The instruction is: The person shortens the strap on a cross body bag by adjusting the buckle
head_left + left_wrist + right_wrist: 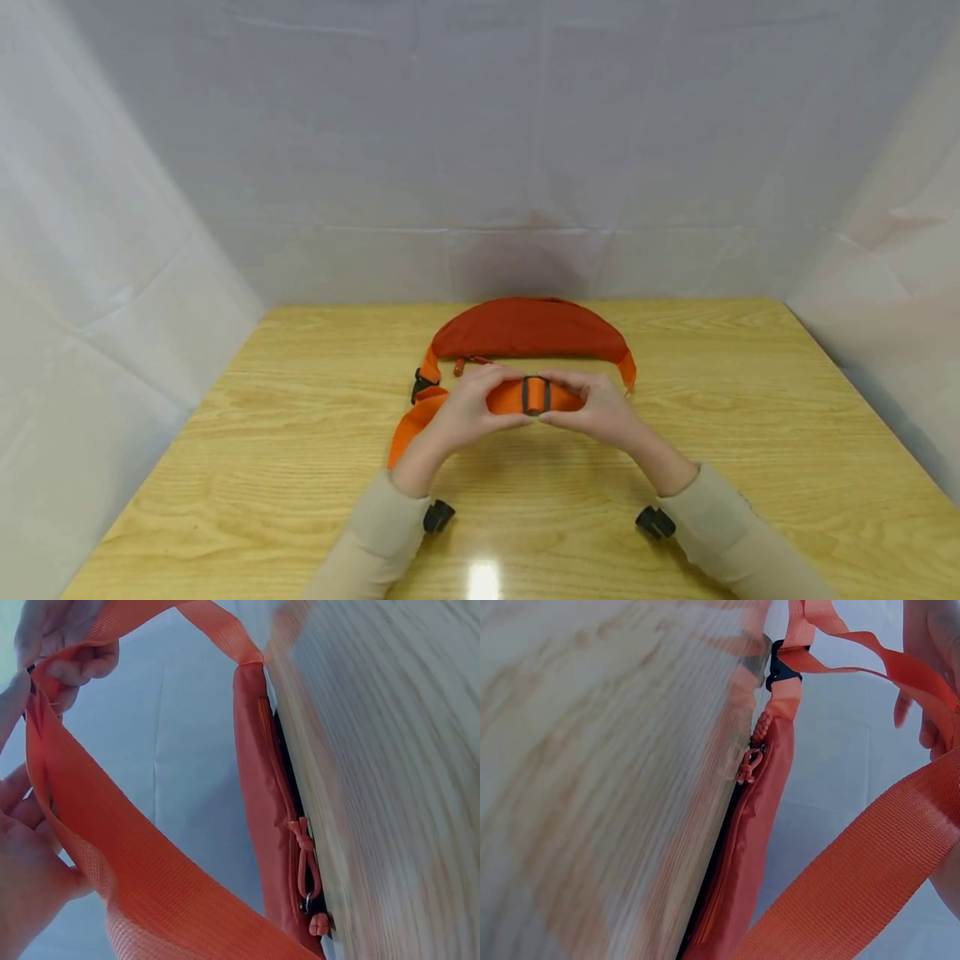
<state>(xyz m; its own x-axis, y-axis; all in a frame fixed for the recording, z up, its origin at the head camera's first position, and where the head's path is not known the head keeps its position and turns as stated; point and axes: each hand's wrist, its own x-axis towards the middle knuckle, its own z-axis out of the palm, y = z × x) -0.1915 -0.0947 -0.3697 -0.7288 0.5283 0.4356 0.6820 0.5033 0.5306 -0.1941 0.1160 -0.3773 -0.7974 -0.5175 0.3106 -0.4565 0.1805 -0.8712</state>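
A red waist bag (528, 329) lies at the back of the table, its zipper with a cord pull (304, 851) facing the front. From its ends runs an orange strap (150, 832), lifted off the tabletop in a loop. My left hand (471, 410) grips the strap just left of a dark slider buckle (536, 395), fingers above and thumb below. On the other side, my right hand (600, 408) pinches the strap the same way, fingertips right at the buckle's edge. A black side-release clip (784, 667) joins the strap near the bag's left end.
Beneath everything is a wood-grain table (750, 417). White sheeting (480, 150) hangs behind it and along both sides. A slack length of strap (408, 429) droops beside the left forearm. Black wrist mounts (438, 517) sit under the light sleeves.
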